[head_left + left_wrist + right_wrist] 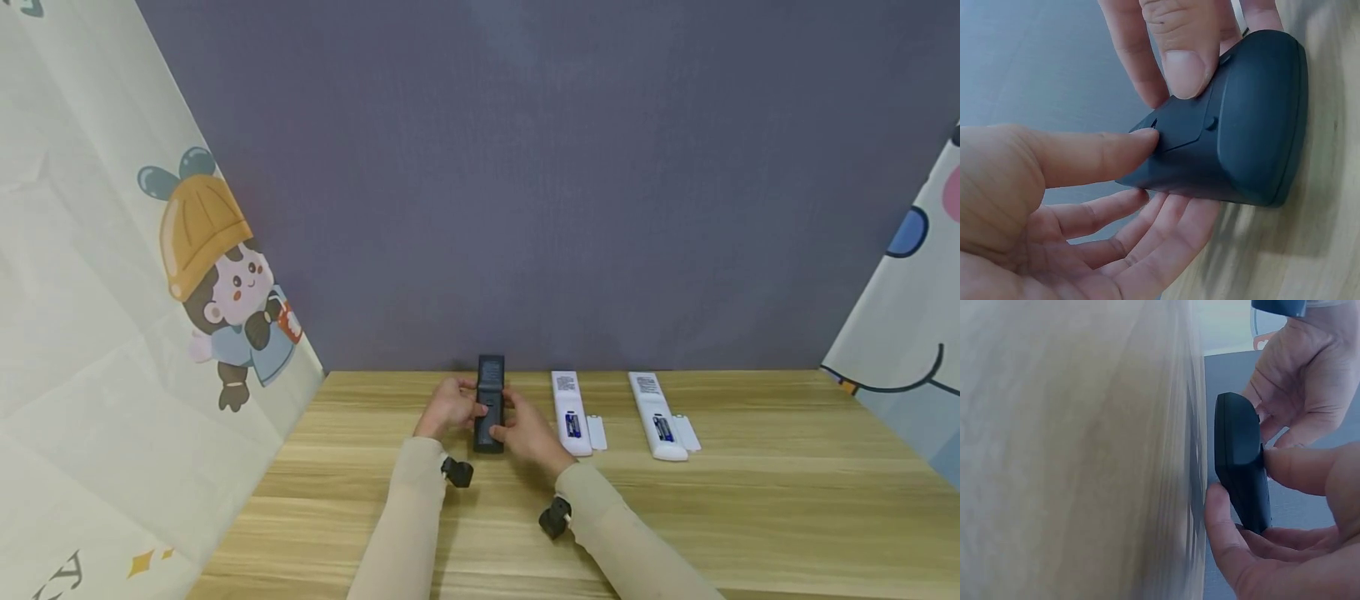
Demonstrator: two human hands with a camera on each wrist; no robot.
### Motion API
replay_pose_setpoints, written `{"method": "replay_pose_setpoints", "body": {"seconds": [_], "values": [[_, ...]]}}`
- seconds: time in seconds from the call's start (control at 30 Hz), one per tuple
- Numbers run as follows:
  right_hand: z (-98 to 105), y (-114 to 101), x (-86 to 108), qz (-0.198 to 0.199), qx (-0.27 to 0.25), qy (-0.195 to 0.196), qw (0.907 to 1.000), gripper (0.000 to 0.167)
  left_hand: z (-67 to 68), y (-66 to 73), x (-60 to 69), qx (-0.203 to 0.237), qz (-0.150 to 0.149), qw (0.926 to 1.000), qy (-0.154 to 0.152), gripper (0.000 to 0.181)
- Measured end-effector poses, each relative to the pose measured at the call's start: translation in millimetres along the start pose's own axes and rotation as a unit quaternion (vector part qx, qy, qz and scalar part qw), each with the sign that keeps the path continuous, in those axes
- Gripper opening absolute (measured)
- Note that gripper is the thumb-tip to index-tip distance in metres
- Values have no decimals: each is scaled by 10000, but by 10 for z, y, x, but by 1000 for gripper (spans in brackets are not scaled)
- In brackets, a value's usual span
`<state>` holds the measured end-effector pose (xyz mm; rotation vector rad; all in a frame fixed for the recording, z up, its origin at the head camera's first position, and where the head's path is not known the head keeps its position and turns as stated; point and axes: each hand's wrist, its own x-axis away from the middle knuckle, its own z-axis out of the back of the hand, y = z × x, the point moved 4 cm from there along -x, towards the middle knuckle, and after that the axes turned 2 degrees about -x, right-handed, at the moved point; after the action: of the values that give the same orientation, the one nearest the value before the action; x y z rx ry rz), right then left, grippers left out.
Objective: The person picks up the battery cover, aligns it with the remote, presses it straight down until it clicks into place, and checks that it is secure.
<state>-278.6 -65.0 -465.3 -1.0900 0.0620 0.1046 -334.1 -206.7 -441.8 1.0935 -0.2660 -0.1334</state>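
A black remote control (490,429) is back side up between both hands, its long side pointing away from me. Its battery cover (1182,128) is in place in the left wrist view. My left hand (450,407) grips the remote from the left, thumb at the small notch of the cover and fingers along the side. From the right, my right hand (531,429) holds it, its thumb pressing on the cover and its fingers along the other side. In the right wrist view the lower end of the remote (1238,434) appears slightly off the table.
Two white remotes lie back side up to the right, a nearer one (566,400) and a farther one (651,402). Both show batteries in open compartments, with loose white covers (597,433) (687,434) beside them. A grey upright panel (562,208) borders the wooden table's (750,500) back edge.
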Motion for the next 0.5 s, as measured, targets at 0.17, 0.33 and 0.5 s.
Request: {"method": "replay_pose_setpoints", "body": {"seconds": [0.17, 0.33, 0.5], "values": [[-11, 17, 4, 85, 89, -177, 9998, 78, -13, -39, -13, -43, 13, 10000, 46, 55], [-28, 46, -1, 129, 248, -297, 9992, 83, -30, -63, -20, 1, 57, 9998, 175, 57], [-43, 59, -5, 143, 306, -382, 9987, 84, -41, -68, -21, -37, 15, 9996, 296, 57]]}}
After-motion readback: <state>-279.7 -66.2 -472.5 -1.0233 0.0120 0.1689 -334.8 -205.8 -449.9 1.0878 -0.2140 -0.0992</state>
